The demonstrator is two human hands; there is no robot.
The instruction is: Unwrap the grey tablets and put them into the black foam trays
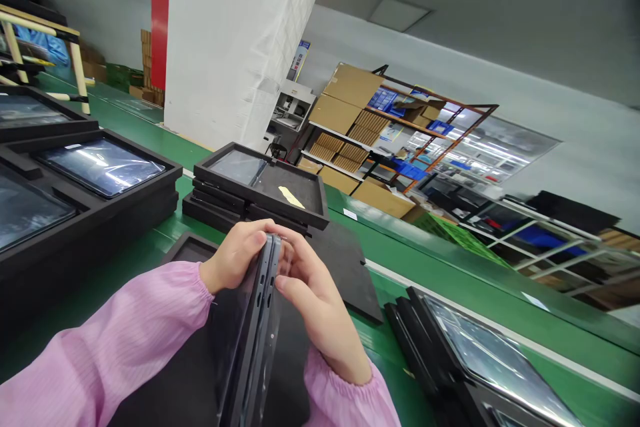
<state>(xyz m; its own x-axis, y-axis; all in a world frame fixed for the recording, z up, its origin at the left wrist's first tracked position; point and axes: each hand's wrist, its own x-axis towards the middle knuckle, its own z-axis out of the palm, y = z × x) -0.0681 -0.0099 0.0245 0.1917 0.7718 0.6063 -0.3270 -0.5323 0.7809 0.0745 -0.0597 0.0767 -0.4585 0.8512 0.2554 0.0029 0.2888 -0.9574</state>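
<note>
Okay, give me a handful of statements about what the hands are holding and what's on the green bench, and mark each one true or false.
1. Both hands grip one thin dark panel held edge-on: left hand, right hand, panel. True.
2. The sleeves are blue. False: the sleeves are pink.
3. The top tray of the stack beyond the hands holds a screen and a yellow strip. True.
4. The bench surface is red. False: the bench is green.
5. Cardboard boxes sit on shelving in the background. True.
</note>
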